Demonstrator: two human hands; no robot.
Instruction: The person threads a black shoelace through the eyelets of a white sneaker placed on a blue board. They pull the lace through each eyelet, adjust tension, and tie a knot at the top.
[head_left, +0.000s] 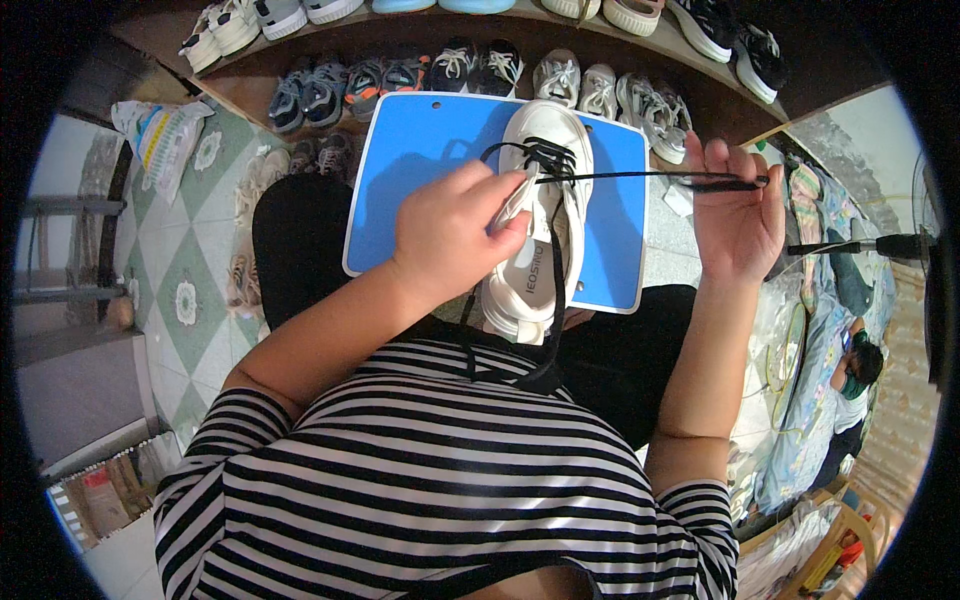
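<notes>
A white sneaker (546, 127) lies toe away from me on a blue board (427, 172) with a white rim, over my lap. My left hand (457, 225) pinches the left side of the shoe's collar between thumb and fingers. From the eyelets a black shoelace (622, 175) runs taut to the right. Its far part is in my right hand (735, 217), held between thumb and fingers with the palm up. Black lace crosses the upper part of the shoe, and a loose length hangs over the opening and heel towards my striped shirt.
Beyond the board, shelves (697, 105) hold several pairs of shoes. More shoes (255, 180) stand on the tiled floor at left, near a plastic bag (161, 142). On the right, a person (855, 375) lies on patterned bedding (802, 397), and a black pole (862, 246) juts in.
</notes>
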